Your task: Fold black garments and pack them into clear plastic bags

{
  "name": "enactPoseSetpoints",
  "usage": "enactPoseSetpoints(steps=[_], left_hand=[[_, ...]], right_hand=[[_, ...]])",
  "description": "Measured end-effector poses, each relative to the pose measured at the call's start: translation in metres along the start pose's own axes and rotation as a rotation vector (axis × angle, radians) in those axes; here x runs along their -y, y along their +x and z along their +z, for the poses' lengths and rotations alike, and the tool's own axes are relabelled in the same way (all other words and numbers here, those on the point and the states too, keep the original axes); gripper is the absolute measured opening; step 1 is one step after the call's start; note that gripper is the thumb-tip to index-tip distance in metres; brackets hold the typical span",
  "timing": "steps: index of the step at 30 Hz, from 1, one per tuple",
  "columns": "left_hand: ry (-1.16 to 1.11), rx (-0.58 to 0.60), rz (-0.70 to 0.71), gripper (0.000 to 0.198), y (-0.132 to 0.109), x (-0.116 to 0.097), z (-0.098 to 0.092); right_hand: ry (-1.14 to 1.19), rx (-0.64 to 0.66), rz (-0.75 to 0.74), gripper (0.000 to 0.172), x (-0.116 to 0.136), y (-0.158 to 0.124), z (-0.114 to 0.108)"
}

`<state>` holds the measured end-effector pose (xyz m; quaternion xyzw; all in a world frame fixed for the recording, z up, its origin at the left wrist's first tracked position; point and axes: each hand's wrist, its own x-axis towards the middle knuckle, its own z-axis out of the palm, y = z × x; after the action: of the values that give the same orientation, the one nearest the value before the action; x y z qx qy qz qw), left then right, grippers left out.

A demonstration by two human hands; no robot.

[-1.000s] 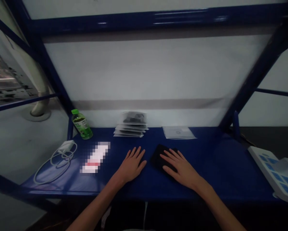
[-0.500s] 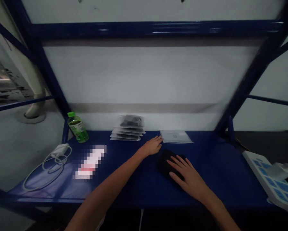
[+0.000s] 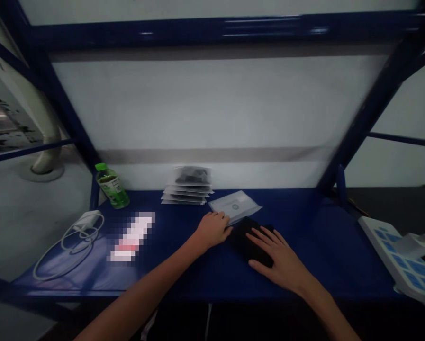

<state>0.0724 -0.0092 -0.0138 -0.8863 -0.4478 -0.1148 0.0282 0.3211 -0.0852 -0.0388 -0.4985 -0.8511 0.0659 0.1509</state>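
My left hand (image 3: 214,229) is closed on the near edge of a flat, frosted plastic bag (image 3: 235,206), thumb underneath and fingers curled on top. The bag has a small round mark and lies at an angle on the blue shelf (image 3: 304,227). With fingers spread, my right hand (image 3: 279,258) rests flat on a black, soft-looking folded item (image 3: 247,239); its exact kind does not show. Behind my left hand sits a stack of similar plastic bags (image 3: 187,187), with dark things inside.
A green-capped drink bottle (image 3: 113,187) stands at the back left. In front of it lie a white charger with a coiled cable (image 3: 87,220) and a blurred pale item (image 3: 134,237). At the right edge is a white and blue power strip (image 3: 397,258). Blue frame bars surround the shelf.
My left hand has drawn the plastic bag left and toward me, turning it askew, and its fingers have curled in. My right hand stays on the black item. The view has shifted slightly.
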Motion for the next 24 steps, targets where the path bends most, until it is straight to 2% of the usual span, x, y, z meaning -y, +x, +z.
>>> enactPoseSetpoints(steps=[5,9,17,21,24], left_hand=[[0.036,-0.017,-0.11,0.019,-0.028,-0.004,-0.008],[0.011,-0.043,-0.217,0.01,-0.038,-0.005,-0.01],[-0.094,-0.077,-0.308,0.002,-0.026,-0.004,-0.005],[-0.087,-0.086,-0.309,0.002,-0.024,-0.001,-0.004],[-0.08,-0.073,-0.265,0.018,-0.026,-0.003,-0.005]], right_hand=[[0.018,0.019,0.013,0.067,0.001,0.001,-0.003],[0.061,0.064,0.041,0.068,0.001,0.004,-0.007],[0.028,0.025,0.018,0.058,0.0,0.008,-0.003],[0.02,0.0,0.002,0.051,0.005,0.008,0.002],[0.018,-0.004,-0.015,0.049,0.011,0.006,0.004]])
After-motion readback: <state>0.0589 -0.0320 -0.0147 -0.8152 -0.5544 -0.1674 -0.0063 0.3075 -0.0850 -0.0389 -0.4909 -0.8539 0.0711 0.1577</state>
